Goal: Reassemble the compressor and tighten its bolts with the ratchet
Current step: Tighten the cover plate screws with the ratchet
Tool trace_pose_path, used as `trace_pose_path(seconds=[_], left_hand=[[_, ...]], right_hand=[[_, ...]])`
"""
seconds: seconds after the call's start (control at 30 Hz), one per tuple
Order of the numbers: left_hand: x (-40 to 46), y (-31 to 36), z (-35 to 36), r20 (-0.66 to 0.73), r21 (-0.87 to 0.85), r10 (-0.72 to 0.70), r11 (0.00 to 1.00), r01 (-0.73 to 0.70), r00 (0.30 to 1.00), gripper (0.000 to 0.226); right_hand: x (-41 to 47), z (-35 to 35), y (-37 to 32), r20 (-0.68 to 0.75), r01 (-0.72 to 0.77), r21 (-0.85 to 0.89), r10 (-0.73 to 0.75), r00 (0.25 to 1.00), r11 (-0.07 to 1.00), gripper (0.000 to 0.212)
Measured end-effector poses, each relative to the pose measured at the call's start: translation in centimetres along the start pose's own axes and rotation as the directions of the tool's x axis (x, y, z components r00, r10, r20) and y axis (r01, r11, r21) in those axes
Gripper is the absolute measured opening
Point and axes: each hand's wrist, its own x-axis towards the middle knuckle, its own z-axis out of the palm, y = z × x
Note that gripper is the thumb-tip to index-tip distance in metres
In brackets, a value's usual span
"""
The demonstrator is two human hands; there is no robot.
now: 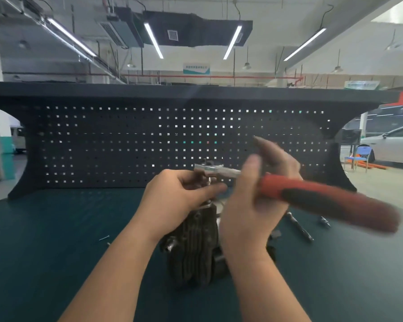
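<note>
The dark finned compressor (196, 240) stands upright on the green bench mat (56, 240), mostly hidden behind my hands. The ratchet (323, 201), with a red and black handle and a metal head, lies level above the compressor's top, blurred by motion. My right hand (254, 201) holds the ratchet where the handle meets the metal shank, thumb up and fingers stretched behind it. My left hand (179, 196) pinches the ratchet's head end just above the compressor. The bolt under the head is hidden.
A black pegboard (102, 145) closes off the back of the bench. An extension bar (299, 226) and a small socket (323, 221) lie to the right of the compressor. A loose screw (104, 238) lies to its left.
</note>
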Motion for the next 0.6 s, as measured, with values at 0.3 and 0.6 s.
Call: trace_pose_path(seconds=[0.3,0.6], left_hand=[[0.4,-0.8,-0.4,0.031,0.065,-0.016,0.998,0.014,0.999,0.013],[0.3,-0.5,-0.2,-0.011,0.039,0.023,0.999,-0.023,1.0,0.039]], right_hand=[[0.6,-0.6,1.4,0.123,0.049,-0.073,-0.04,0.992,0.996,0.021],[-0.8,0.7,-1.2,0.086,0.253,-0.019,-0.25,0.964,0.967,0.018]])
